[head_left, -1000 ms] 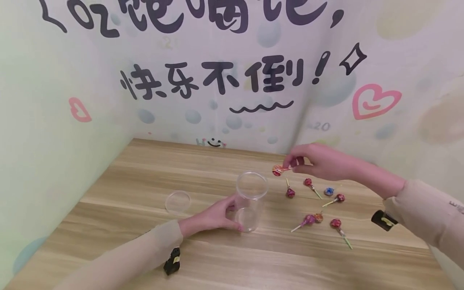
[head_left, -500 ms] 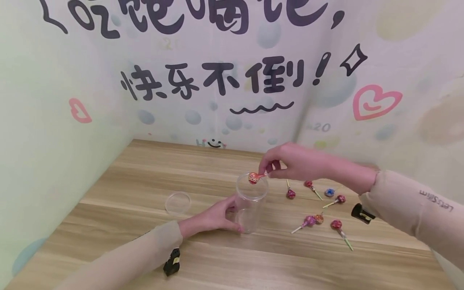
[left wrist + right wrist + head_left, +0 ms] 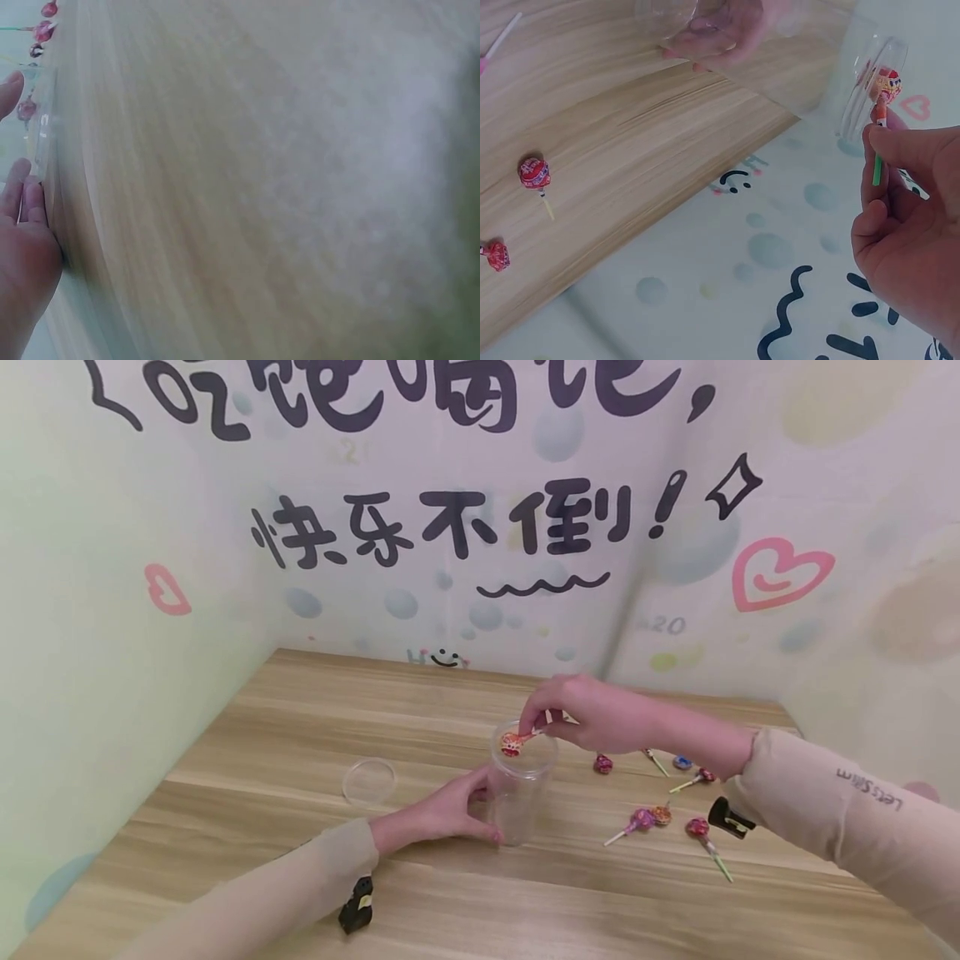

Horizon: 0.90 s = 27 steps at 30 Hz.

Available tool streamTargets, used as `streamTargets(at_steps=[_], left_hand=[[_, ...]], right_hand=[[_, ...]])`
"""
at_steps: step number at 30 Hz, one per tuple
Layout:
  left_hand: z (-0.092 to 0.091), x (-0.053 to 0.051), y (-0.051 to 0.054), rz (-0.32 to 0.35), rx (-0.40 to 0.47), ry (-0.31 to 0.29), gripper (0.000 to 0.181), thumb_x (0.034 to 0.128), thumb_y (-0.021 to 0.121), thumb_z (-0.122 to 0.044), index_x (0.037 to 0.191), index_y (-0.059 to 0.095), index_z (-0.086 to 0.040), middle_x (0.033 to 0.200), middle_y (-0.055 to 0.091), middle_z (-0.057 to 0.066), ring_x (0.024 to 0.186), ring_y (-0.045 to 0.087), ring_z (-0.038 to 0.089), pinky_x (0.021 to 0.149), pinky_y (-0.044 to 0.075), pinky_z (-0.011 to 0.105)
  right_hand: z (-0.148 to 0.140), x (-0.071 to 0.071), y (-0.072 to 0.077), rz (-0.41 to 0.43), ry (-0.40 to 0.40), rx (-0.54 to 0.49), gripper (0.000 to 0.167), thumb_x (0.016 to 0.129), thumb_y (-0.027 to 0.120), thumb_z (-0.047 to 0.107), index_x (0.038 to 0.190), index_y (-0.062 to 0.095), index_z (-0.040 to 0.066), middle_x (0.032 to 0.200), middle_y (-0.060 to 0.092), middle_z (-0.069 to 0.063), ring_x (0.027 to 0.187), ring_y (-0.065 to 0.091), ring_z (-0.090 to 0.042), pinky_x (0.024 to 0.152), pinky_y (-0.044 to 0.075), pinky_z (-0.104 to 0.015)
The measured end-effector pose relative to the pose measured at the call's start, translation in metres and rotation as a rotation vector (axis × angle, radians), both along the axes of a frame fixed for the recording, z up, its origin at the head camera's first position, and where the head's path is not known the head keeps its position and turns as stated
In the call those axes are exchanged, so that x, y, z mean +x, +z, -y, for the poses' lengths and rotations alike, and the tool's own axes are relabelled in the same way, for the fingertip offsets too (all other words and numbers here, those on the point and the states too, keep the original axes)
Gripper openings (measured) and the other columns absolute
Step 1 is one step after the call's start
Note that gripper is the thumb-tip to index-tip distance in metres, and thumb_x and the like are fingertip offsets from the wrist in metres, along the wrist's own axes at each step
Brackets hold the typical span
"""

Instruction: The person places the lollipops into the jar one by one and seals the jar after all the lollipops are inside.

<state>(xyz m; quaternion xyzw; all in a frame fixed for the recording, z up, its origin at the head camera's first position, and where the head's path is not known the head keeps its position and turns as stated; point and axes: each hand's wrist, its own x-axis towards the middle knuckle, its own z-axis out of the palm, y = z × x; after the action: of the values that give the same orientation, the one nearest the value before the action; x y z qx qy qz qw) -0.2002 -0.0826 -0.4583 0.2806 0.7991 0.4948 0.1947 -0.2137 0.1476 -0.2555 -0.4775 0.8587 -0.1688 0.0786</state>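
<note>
A clear plastic jar (image 3: 522, 802) stands upright on the wooden table, its mouth uncovered. Around its lower left side curls the left hand (image 3: 442, 806), thumb in front; the left wrist view shows this hand (image 3: 26, 247) at its left edge. Above the jar's rim, the right hand (image 3: 585, 714) pinches an orange-red lollipop (image 3: 512, 744) by its stick, the candy end at the jar's mouth. In the right wrist view the lollipop (image 3: 886, 84) has a green-tipped stick between thumb and fingers of the right hand (image 3: 915, 202).
A round clear lid (image 3: 369, 782) lies left of the jar. Several lollipops lie to the right: a dark red one (image 3: 603, 764), a purple one (image 3: 642, 818) beside an orange one (image 3: 662, 815), a red one (image 3: 697, 827) and a blue one (image 3: 682, 762). Behind the table (image 3: 300, 893) rises a printed wall.
The right hand has carried the orange-red lollipop leftward, from above the table right of the jar to the jar's mouth, and slightly down. The left hand has stayed on the jar.
</note>
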Motion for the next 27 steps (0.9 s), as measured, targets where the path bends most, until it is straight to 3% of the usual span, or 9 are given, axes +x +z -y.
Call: streamTargets(at_steps=[20,27], left_hand=[[-0.001,0.001,-0.001,0.005,0.001,-0.007,0.076,0.0784,0.083,-0.019,0.143,0.043,-0.015,0.136,0.056,0.005,0.135,0.048,0.023,0.116,0.037,0.043],[-0.001,0.001,-0.001,0.007,0.009,-0.015,0.079,0.0787,0.083,-0.018,0.146,0.041,-0.016,0.146,0.05,0.006,0.137,0.046,0.024,0.116,0.037,0.043]], right_hand=[[0.007,0.003,-0.013,-0.045,0.027,-0.019,0.018,0.088,0.068,-0.001,0.094,0.074,0.015,0.093,0.073,0.008,0.088,0.059,-0.009,0.08,0.053,-0.025],[0.011,0.005,-0.018,-0.096,0.012,-0.032,0.018,0.087,0.071,0.0,0.093,0.075,0.017,0.091,0.073,0.01,0.088,0.059,-0.009,0.083,0.052,-0.03]])
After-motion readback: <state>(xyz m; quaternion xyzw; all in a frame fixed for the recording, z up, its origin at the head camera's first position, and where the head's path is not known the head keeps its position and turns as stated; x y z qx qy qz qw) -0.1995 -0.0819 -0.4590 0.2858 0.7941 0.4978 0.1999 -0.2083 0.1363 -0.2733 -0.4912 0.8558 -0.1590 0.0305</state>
